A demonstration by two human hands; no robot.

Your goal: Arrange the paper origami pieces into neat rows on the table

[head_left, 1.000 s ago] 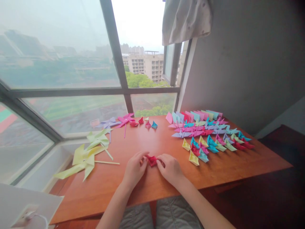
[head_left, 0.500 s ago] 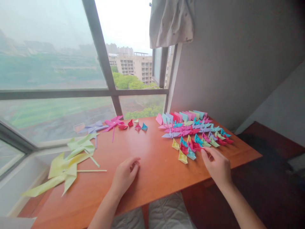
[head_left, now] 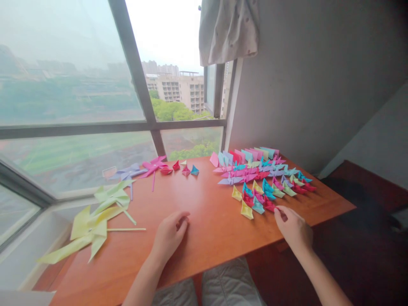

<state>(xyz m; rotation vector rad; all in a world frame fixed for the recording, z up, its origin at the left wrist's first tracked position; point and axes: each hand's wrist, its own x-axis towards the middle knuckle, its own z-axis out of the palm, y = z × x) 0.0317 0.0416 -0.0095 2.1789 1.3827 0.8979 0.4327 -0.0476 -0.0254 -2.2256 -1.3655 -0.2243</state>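
Note:
My right hand [head_left: 295, 229] pinches with thumb and forefinger at the tip of a red paper boat [head_left: 269, 205], low over the table. This boat sits at the near right end of a row, beside a light blue paper boat [head_left: 258, 205] and a yellow paper boat [head_left: 246, 209]. More folded boats, such as a yellow one [head_left: 236, 193], stand in slanting rows behind. Resting on the table, my left hand [head_left: 170, 236] is loosely curled with the thumb close to the fingers, and nothing shows in it.
Paper pinwheels, yellow [head_left: 91, 231], green [head_left: 112, 196], purple [head_left: 129, 171] and pink [head_left: 153, 165], lie along the window side of the wooden table [head_left: 204, 229]. Several small boats, one blue [head_left: 194, 170], sit near the back edge. Folded paper cranes [head_left: 248, 174] fill the right side.
The red boat at my right fingertips has come nearer, lining up beside the light blue one. My right hand has drawn back slightly. The left hand stays in place; the view has shifted a little.

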